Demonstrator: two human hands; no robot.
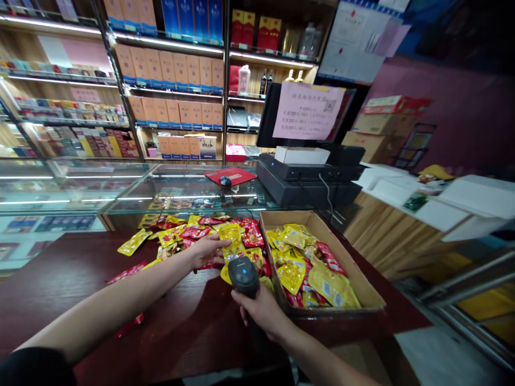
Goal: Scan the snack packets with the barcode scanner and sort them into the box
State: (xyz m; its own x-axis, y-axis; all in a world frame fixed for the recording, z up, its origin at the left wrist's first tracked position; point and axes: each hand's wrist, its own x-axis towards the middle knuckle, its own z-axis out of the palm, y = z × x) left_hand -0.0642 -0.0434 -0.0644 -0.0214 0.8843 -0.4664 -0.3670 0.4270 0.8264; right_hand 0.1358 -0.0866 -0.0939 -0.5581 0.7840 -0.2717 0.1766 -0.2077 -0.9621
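Observation:
My right hand (261, 311) is wrapped round the handle of a black barcode scanner (243, 273), which shows a small blue light on top. My left hand (210, 251) is closed on a yellow snack packet (230, 236), just beyond the scanner's head. Red and yellow packets (173, 234) lie in a loose pile on the dark red table (48, 289), around and behind my left hand. To the right of the scanner stands an open cardboard box (364, 287) holding several yellow and red packets (292, 274).
A glass counter (181, 179) behind the table bears a red mat (230, 176) with a mouse. A monitor with a pink notice (309, 110) stands over black equipment (309, 187). Shelves of boxed goods (173, 69) line the back; white boxes (478, 195) are at right.

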